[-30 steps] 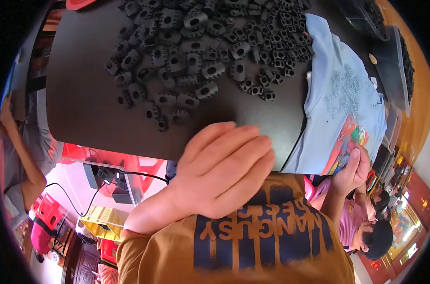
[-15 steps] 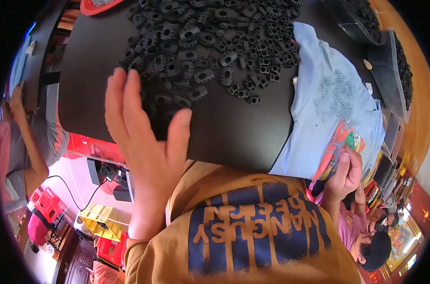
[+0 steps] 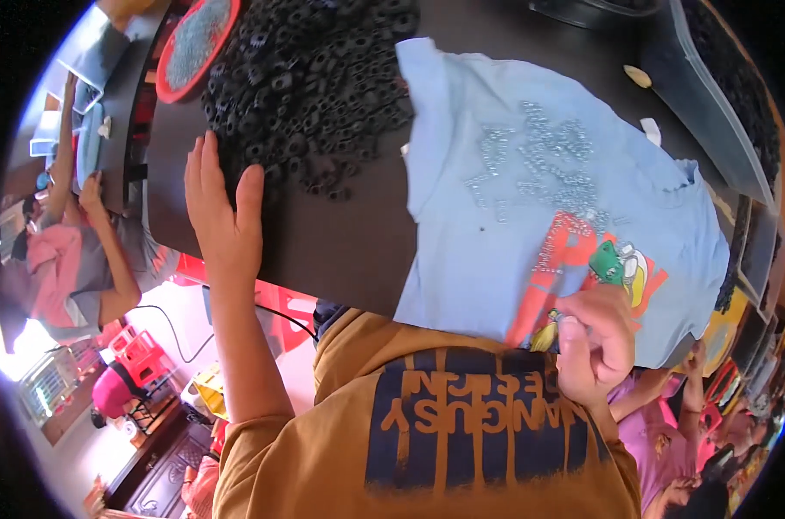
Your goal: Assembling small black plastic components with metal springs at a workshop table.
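My left hand (image 3: 224, 212) lies at the near left edge of a heap of small black toothed plastic pieces (image 3: 314, 104) on the dark table. Its fingers are stretched out and the thumb stands apart, with nothing held. On the right, a light blue shirt (image 3: 453, 242) with a coloured print is spread over the table. Many tiny shiny pieces (image 3: 548, 164), perhaps metal springs, are scattered across it. My right hand (image 3: 595, 342) is closed over the shirt's printed part, thumb and fingers pinched together. Whatever the pinch holds is hidden.
A red bowl (image 3: 162, 78) of tiny shiny pieces stands at the far left of the table (image 3: 340, 251). Clear plastic bins (image 3: 721, 104) with black pieces line the right side. A person (image 3: 72, 268) sits at another table on the left; another (image 3: 660, 424) is at lower right.
The view has swung right, bringing the shirt toward the middle and more of the red bowl into sight. My right hand's fingers are curled in more; my left hand stays open beside the heap.
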